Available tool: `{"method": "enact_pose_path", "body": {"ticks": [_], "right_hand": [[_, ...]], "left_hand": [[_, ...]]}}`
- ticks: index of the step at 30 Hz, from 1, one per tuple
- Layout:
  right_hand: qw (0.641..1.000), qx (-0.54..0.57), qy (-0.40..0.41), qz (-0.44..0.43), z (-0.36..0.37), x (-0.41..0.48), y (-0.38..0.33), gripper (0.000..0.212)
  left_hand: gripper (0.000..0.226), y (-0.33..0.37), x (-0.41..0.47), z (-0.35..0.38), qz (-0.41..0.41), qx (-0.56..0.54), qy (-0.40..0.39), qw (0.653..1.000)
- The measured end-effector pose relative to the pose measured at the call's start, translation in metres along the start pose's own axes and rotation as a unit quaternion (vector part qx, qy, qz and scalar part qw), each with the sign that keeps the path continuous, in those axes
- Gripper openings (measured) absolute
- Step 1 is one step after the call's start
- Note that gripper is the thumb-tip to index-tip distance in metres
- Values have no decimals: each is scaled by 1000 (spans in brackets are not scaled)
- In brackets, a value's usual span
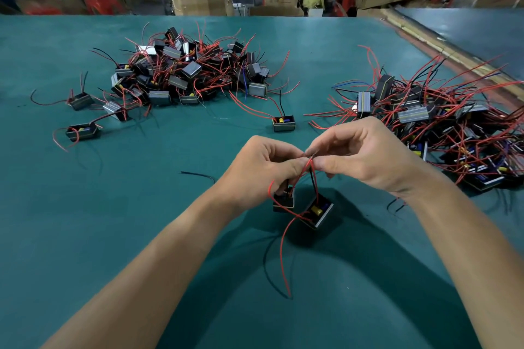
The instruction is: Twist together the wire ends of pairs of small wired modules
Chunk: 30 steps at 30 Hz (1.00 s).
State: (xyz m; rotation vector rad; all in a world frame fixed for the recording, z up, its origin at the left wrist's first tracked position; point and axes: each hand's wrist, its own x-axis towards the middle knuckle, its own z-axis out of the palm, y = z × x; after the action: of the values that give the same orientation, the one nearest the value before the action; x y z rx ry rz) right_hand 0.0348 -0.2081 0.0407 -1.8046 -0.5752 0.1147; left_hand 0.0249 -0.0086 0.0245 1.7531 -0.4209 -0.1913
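The wire ends meet at the centre of the view, held from both sides. The left hand grips them between thumb and curled fingers, and the right hand pinches the bare tips from 3 o'clock. At 6 o'clock of the pinch are their two modules: the near module tucked under the left palm, the tilted module just beside it (whether either rests on the mat I cannot tell). A red lead trails from them toward 6.

This pair's twist looks under way, not finished; the strands are too fine to judge. The far pile at 11 o'clock probably waits its turn. The right pile at 3, with long tangled leads, may be joined pairs. If so, plenty is left.
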Motion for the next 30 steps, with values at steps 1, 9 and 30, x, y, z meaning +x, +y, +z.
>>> {"method": "enact_pose_path", "body": {"ticks": [1, 9, 30], "right_hand": [[1000, -8, 4, 0, -1, 1, 1, 12], [998, -1, 28, 55, 3, 3, 0, 24], [985, -149, -68, 49, 24, -2, -8, 30]], "left_hand": [[20, -1, 0, 0, 0, 0, -2, 1000], [14, -1, -1, 2, 20, 14, 15, 1000], [24, 1, 7, 2, -34, -18, 162, 986]]}}
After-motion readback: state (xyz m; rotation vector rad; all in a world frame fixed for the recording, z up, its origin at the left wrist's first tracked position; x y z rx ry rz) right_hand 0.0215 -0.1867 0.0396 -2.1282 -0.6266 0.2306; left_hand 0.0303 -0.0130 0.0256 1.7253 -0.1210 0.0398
